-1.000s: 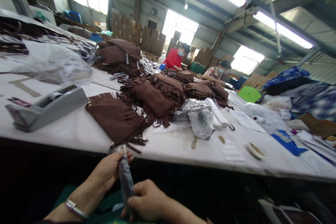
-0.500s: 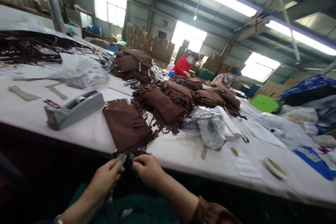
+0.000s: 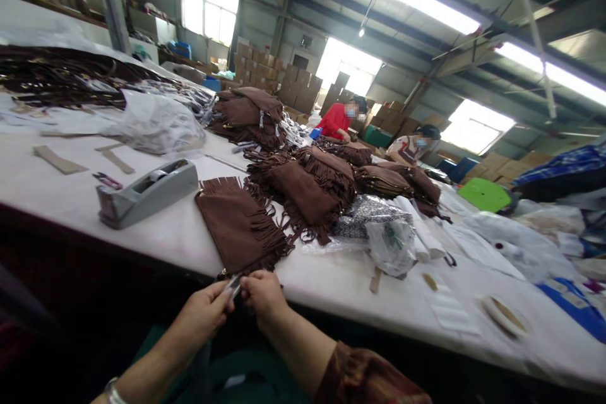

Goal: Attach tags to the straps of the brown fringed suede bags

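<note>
A dark brown fringed bag [image 3: 234,227] lies flat at the table's front edge, its fringes pointing right. Just below its near corner, my left hand [image 3: 206,310] pinches a small shiny piece that looks like clear plastic [image 3: 233,285]. Close against it, my right hand [image 3: 265,295] has its fingers curled together at the other side of that piece. Whatever is between the right fingertips is too small to make out. A bit of gold-coloured metal [image 3: 222,274] shows at the bag corner above the left fingers.
Left of the bag stands a grey tape dispenser [image 3: 146,192]. Brown fringed bags [image 3: 303,186] are piled behind, with a clear plastic bag [image 3: 391,240] beside them. A tape roll [image 3: 504,315] lies on the white table [image 3: 331,284] at right. Two people work across the table.
My right hand has moved in to meet the left at the clear piece; before, a gap separated them. The view has shifted slightly, so the table appears farther right.
</note>
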